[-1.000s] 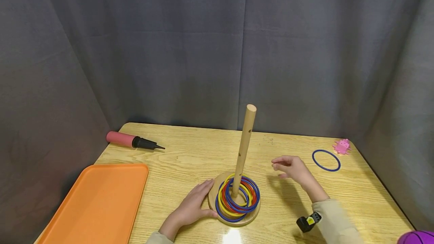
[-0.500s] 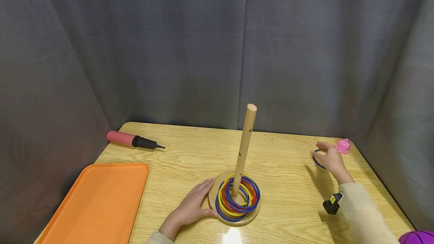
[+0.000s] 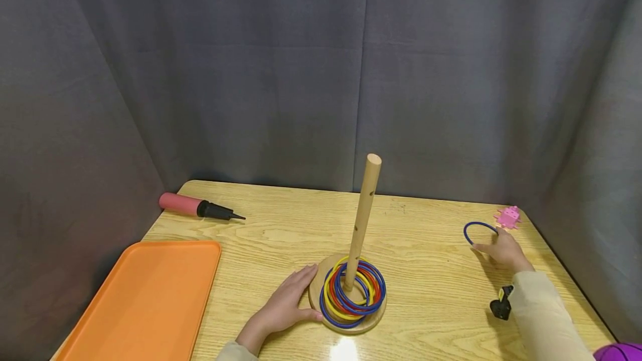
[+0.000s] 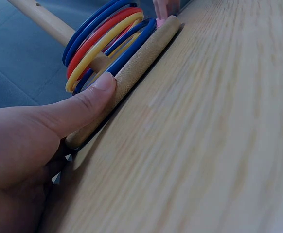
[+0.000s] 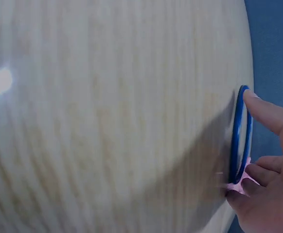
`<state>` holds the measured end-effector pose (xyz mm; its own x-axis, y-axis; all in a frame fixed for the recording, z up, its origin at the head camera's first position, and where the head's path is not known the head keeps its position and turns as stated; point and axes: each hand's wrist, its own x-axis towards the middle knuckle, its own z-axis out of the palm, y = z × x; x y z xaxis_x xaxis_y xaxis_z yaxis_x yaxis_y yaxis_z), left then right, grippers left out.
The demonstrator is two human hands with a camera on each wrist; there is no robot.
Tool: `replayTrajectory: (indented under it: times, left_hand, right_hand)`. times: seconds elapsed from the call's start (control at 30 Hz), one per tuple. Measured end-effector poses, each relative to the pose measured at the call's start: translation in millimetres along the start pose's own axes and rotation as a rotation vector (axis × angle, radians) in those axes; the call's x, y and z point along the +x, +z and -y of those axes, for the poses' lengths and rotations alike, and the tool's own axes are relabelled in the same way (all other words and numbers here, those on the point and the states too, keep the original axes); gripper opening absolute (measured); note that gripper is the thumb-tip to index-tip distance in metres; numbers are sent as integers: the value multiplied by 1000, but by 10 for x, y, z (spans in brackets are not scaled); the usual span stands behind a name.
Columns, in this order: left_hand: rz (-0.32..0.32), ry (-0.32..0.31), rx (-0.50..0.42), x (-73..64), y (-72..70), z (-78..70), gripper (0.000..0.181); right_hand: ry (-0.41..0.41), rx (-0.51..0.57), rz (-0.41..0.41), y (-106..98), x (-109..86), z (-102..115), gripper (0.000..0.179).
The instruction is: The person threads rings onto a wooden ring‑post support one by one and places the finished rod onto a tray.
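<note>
A wooden ring-toss stand with an upright peg stands at the middle front, with several blue, red and yellow rings stacked around the peg. My left hand grips the left side of its round base, thumb on the near rim. At the right, a single blue ring is spanned by my right hand. The right wrist view shows the thumb on one side of that blue ring and the fingertips at its opposite side.
An orange tray lies at the left, with a red and black hand pump behind it. Just beyond the right hand sits a pink spiky toy. A purple ball shows at the bottom right corner. Grey curtains surround the table.
My right hand has moved right from beside the stand to the lone blue ring and taken hold of it. My left hand has stayed at the base.
</note>
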<state>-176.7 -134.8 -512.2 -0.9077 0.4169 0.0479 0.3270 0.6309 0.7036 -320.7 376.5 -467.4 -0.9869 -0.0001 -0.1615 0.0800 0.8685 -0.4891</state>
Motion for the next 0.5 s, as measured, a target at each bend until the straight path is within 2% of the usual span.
replayTrajectory:
  times: [0.1,0.17,0.37,0.5]
  left_hand:
    - [1,0,1,0,-6,-5,104]
    - [3,-2,-4,0,-8,-5,104]
    - [4,-3,3,7,2,6,105]
    - [-1,-1,6,7,6,12,104]
  right_hand:
    - [10,22,28,16,-11,-24,105]
    - [13,16,20,12,-13,-32,105]
    - [45,-16,11,-5,0,-51,96]
    - [42,-14,17,19,8,-62,97]
